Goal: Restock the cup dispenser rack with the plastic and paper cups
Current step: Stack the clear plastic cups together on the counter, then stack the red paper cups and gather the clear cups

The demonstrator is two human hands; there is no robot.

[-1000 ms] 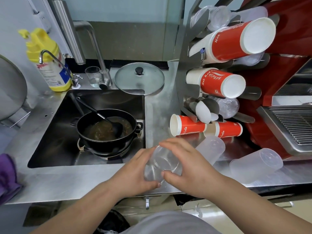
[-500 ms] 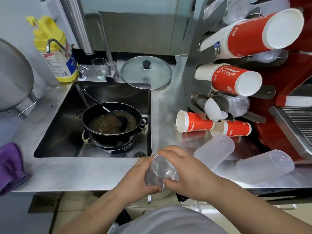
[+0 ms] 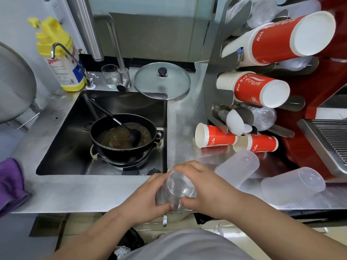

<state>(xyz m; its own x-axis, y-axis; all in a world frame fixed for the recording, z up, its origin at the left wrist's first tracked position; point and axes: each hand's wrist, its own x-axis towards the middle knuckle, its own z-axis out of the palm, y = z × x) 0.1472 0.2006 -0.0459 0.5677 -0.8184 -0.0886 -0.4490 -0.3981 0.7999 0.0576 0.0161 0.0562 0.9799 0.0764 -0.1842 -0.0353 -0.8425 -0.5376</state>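
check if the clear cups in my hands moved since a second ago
No. The clear cups keep the same gap to the frosted cup lying on its side right of them; only the camera shifted.

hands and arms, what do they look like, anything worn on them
Both the left hand and the right hand are bare: no gloves, rings or watch show. The forearms are bare too, with no sleeves in view. A grey garment covers the torso at the bottom of the head view.
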